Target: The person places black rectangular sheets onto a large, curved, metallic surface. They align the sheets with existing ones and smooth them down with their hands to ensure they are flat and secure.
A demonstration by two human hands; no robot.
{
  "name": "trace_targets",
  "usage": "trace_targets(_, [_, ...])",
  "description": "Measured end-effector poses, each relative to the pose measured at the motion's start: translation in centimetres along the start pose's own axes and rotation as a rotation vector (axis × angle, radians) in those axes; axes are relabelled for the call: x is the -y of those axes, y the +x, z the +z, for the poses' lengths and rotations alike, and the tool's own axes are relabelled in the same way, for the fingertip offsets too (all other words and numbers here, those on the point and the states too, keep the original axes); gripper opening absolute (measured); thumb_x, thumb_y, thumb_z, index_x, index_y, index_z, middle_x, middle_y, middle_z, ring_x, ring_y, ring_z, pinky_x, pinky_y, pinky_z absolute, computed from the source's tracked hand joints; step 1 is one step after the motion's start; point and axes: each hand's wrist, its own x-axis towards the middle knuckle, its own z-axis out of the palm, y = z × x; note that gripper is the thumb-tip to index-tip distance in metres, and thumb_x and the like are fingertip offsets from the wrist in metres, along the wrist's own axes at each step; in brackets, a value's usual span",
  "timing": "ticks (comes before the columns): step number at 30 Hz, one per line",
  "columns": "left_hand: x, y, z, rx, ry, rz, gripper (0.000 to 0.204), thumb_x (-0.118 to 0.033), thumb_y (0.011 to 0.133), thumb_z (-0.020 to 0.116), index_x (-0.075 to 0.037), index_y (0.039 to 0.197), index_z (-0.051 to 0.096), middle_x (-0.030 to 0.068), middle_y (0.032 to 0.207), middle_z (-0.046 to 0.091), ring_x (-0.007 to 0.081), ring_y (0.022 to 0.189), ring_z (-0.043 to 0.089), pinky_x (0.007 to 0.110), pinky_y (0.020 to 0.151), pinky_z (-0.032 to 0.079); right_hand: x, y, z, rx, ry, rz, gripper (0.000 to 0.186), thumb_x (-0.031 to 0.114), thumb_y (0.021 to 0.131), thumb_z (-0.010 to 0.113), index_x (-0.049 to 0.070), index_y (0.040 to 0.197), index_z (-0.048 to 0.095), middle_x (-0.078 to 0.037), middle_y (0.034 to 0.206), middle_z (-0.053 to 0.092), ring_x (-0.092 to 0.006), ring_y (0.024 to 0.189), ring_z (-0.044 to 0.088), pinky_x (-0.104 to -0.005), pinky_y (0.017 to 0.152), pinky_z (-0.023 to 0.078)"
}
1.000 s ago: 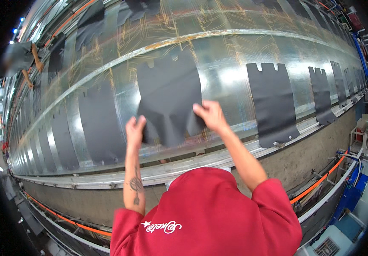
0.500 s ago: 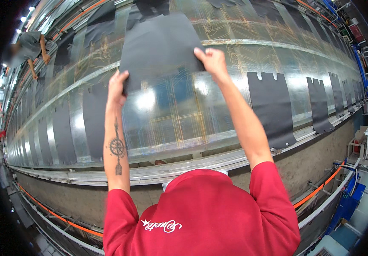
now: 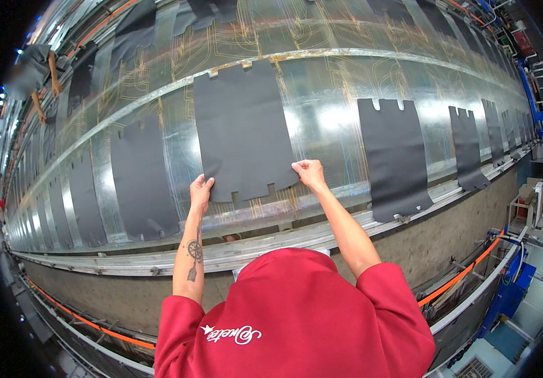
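Note:
A dark grey cut panel (image 3: pixel 246 129) with square notches along its far and near edges lies over the long, shiny, see-through table surface (image 3: pixel 322 138). My left hand (image 3: pixel 201 191) pinches its near left corner. At the near right corner my right hand (image 3: pixel 310 174) grips the edge between thumb and fingers. The panel's far edge lies close to a pale metal strip (image 3: pixel 347 52) running along the table. Coloured outline lines show on the surface around the panel. Whether the near edge touches the surface, I cannot tell.
Similar panels lie to the left (image 3: pixel 145 179) and right (image 3: pixel 394 157), with more along the far side. A metal rail (image 3: pixel 158 264) edges the table in front of me. Another person (image 3: pixel 38 75) stands at the far left, arms over the table. An orange tube (image 3: pixel 460 277) runs behind me.
Both hands have come down and toward me, drawing the panel's near edge along. The panel, raised and tilted before, is now spread out nearer me. The other person's arms shifted slightly.

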Motion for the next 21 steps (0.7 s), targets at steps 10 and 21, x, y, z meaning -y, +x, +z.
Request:
trace_targets(10, [2.5, -0.9, -1.9, 0.085, 0.029, 0.004, 0.043, -0.007, 0.095, 0.065, 0.008, 0.133, 0.052, 0.0112, 0.103, 0.072, 0.0115, 0.088, 0.066, 0.025, 0.079, 0.053, -1.4, -2.5, -0.9, -0.01, -0.204, -0.009, 0.03, 0.029, 0.085, 0.074, 0.0, 0.087, 0.076, -0.009, 0.07, 0.073, -0.0145, 0.063, 0.069, -0.0316, 0.062, 0.054])
trace_targets(21, [2.4, -3.0, -1.1, 0.041, 0.104, -0.029, 0.044, -0.01, 0.095, 0.067, 0.007, 0.133, 0.052, 0.0099, 0.102, 0.073, 0.0106, 0.085, 0.066, 0.025, 0.071, 0.053, -1.9, -3.4, -1.3, -0.047, -0.274, -0.065, 0.031, 0.032, 0.083, 0.073, 0.001, 0.086, 0.076, -0.014, 0.076, 0.074, -0.0254, 0.071, 0.073, -0.0365, 0.069, 0.055])
